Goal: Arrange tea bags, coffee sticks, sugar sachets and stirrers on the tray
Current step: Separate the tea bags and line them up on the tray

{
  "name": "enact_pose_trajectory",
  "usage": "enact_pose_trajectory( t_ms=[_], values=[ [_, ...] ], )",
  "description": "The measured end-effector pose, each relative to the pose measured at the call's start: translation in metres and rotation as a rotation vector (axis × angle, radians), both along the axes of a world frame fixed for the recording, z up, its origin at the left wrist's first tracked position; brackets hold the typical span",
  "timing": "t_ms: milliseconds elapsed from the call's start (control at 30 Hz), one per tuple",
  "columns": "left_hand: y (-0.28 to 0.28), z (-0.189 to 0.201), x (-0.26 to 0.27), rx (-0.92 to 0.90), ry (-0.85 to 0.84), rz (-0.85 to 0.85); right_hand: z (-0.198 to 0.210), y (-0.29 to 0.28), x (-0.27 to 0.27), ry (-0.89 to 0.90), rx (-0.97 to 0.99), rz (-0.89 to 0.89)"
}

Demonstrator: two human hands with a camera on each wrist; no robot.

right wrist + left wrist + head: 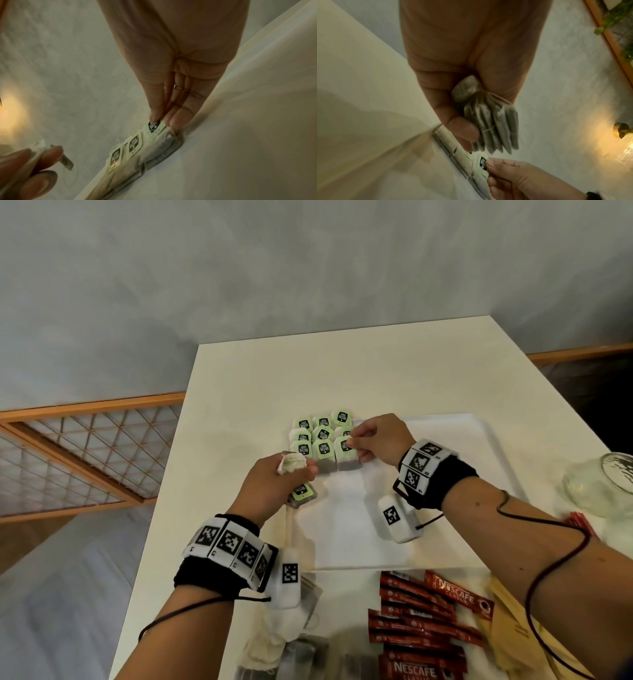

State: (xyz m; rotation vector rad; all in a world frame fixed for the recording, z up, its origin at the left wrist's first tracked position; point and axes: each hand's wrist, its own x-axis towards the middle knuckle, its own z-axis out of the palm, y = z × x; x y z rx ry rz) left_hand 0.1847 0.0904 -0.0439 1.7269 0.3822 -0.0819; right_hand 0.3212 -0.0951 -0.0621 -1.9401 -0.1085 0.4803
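Observation:
Several tea bags [322,436] with green tags lie in rows on the far-left corner of the white tray [479,440]. My right hand [352,443] pinches the tag of the front-right tea bag [346,455] between thumb and forefinger; the right wrist view shows that tag [154,124] at my fingertips. Just left of the rows, my left hand [298,470] grips a bundle of tea bags [493,125], and one tag [301,491] dangles below it. Red coffee sticks [428,621] lie in a heap on the table near me.
Brown paper sachets [507,628] lie right of the coffee sticks, partly under my right forearm. A glass jar [603,484] lies on its side at the table's right edge. Loose tea bags [291,645] sit near my left wrist. The table's left edge runs close to the tray.

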Motion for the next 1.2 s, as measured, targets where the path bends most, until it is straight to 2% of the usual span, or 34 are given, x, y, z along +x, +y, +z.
enact_pose_trajectory(
  t_ms=[267, 433, 533, 733, 900, 1200],
  values=[
    [-0.008, 0.0, -0.001, -0.046, 0.003, -0.082, 0.005, -0.004, -0.005, -0.069, -0.001, -0.024],
    [-0.022, 0.005, -0.001, -0.075, 0.023, -0.124, 0.028, -0.005, -0.04, -0.07, 0.154, 0.113],
    [-0.029, 0.007, 0.0, -0.071, 0.021, -0.084, 0.034, -0.011, -0.06, -0.041, 0.183, 0.159],
    [-0.042, 0.006, 0.0, -0.066, 0.007, 0.019, 0.029, -0.013, -0.089, 0.015, 0.099, 0.238],
    [-0.039, 0.008, -0.007, -0.243, 0.068, -0.011, 0.027, -0.019, -0.09, 0.132, 0.242, 0.169],
    [-0.031, 0.006, -0.013, -0.356, 0.021, -0.003, 0.019, -0.023, -0.089, 0.236, 0.403, 0.05]
  ],
)
